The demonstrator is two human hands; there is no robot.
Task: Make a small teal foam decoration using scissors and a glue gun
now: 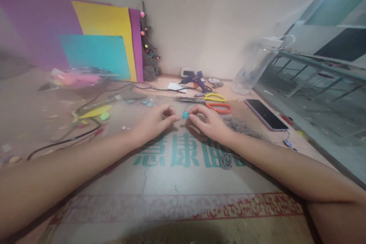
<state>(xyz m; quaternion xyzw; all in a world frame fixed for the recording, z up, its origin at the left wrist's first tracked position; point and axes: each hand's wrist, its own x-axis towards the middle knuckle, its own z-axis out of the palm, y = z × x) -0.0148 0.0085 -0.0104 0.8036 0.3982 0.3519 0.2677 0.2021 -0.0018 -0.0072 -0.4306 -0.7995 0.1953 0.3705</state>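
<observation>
A small teal piece is between my two hands above the printed mat. My right hand pinches its right side between thumb and finger. My left hand is curled just left of it, thumb and fingertips pressed together beside the piece; whether anything small is between them I cannot make out. Behind my hands lie scissors with orange handles and a tool with yellow handles. Grey cord lies loosely coiled by my right forearm.
A blue glue gun rests near the wall. A phone and a clear bottle stand at the right. Coloured sheets lean at the left, with a black cable and scraps in front.
</observation>
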